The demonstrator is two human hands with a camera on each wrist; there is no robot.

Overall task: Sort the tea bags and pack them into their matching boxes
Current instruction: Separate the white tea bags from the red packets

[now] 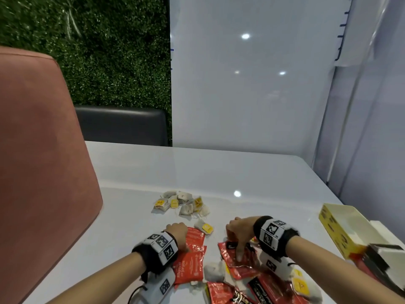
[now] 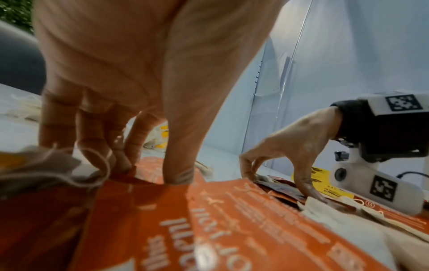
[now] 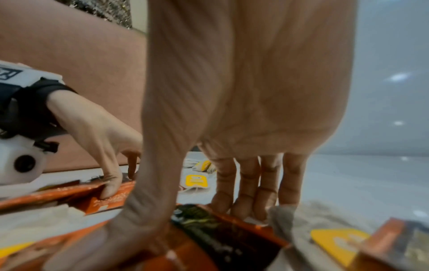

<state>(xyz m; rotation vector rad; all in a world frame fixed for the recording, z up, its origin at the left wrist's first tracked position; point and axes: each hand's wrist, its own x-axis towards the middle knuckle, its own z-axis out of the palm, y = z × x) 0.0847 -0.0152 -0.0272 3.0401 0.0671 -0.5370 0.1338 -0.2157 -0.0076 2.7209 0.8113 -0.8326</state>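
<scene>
Biggest risk is the sort itself. The mixed heap (image 1: 252, 279) near the table (image 1: 219, 172) edge has red sachets and loose yellow-tagged tea bags overlapping with strings crossing, so lifting one can drag another into the wrong group.

Yellow box (image 1: 341, 229) and dark box (image 1: 381, 260) sit far right, nothing visibly in them. A wide sweep with the right forearm could knock them.

Left hand (image 1: 177, 232): fingers and thumb spread, tips pressed on an orange sachet (image 1: 189, 266) – a slide may fan out the stack.

Right hand (image 1: 238, 233): thumb and fingers closed on a red-and-black sachet (image 1: 240, 257), probably pinching its edges, though blur hides the contact.

Sorted pile (image 1: 182, 204) of yellow-tagged bags lies further back – light and easily scattered.
</scene>
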